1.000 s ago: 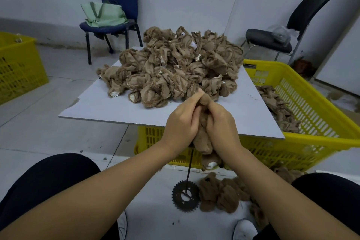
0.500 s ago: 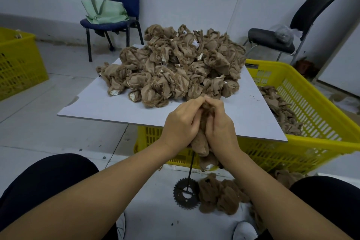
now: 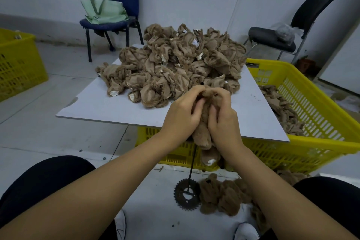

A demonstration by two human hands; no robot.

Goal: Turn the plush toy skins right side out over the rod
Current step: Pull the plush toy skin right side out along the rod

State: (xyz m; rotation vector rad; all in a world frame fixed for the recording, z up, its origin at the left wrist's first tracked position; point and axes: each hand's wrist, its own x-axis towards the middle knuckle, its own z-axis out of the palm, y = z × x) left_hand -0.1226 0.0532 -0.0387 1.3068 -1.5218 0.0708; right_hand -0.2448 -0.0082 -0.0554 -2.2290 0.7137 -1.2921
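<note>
A brown plush skin [image 3: 202,134] sits over the top of a thin dark rod [image 3: 191,165] that stands on a toothed gear base [image 3: 185,196] on the floor. My left hand [image 3: 181,117] and my right hand [image 3: 224,119] both grip the skin, fingers curled into its upper end, the two hands pressed close together. The rod's top is hidden inside the skin. A large pile of inside-out tan skins [image 3: 175,64] lies on the white board [image 3: 101,107] just beyond my hands.
Furry turned skins [image 3: 220,197] lie on the floor right of the gear. The board rests on a yellow crate [image 3: 311,107] holding more skins. Another yellow crate [image 3: 17,64] stands at far left. A blue chair [image 3: 115,23] and a black chair [image 3: 280,37] stand by the wall.
Both hands have kept hold of the skin and slid lower down the rod, bunching the fabric; the fingertips have curled further into its top.
</note>
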